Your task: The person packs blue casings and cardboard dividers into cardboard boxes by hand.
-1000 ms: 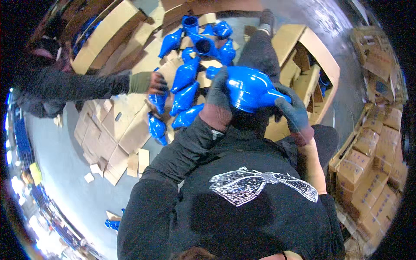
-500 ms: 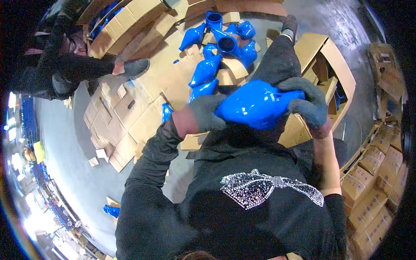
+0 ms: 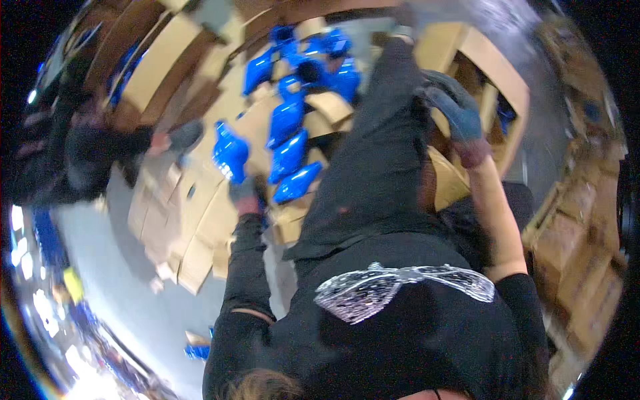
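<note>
Out to the left, my left hand (image 3: 245,195) in a dark glove is at the lower end of a glossy blue bulb-shaped part (image 3: 230,152). It appears to grip that end, though motion blurs the fingers. The part has a wide belly and a narrow neck that points away from me. My right hand (image 3: 457,110), gloved in grey, is by my bent knee with loosely curved fingers and nothing visible in it. Between my hands and farther off, several similar blue parts (image 3: 288,155) lie in a row on cardboard.
An open cardboard box (image 3: 497,60) stands right of my leg. Flattened cardboard (image 3: 197,230) covers the floor at left. Another person's dark shoe (image 3: 185,135) is at the far left. Stacked cartons (image 3: 573,247) line the right side.
The blue part has gone from in front of my lap to the left with my left hand. My right hand has let go of it and moved up beside my knee. The view has shifted.
</note>
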### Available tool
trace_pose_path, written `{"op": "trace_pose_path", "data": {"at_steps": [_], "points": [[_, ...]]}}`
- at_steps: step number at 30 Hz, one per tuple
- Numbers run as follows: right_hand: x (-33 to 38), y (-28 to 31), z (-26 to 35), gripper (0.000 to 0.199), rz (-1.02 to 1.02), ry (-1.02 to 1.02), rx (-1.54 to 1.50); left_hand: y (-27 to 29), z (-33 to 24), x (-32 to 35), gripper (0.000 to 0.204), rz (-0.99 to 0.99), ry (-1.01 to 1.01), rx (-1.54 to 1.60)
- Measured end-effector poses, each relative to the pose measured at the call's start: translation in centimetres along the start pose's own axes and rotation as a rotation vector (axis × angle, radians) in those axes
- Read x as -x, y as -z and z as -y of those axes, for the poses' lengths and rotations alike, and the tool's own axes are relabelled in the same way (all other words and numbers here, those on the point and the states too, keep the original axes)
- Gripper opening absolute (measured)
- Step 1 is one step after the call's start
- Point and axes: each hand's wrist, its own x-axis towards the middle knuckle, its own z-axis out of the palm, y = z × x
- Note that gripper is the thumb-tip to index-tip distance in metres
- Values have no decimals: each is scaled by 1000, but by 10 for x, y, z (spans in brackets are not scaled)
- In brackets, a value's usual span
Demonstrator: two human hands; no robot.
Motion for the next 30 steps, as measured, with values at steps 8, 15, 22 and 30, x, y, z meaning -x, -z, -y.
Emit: {"op": "trace_pose_path", "data": {"at_steps": [8, 15, 22, 30], "points": [[2, 164, -111, 37, -378, -72, 552, -37, -20, -11, 24, 315, 621, 954], [-57, 182, -131, 46, -442, -80, 898, -31, -8, -14, 33, 519, 883, 1208], [-104, 154, -112, 52, -297, 23, 1335, -5, 31, 2, 32, 432, 700, 791], [-146, 197, -115, 47, -346, 56, 1187, 17, 11, -28, 39, 334, 793, 679]]}}
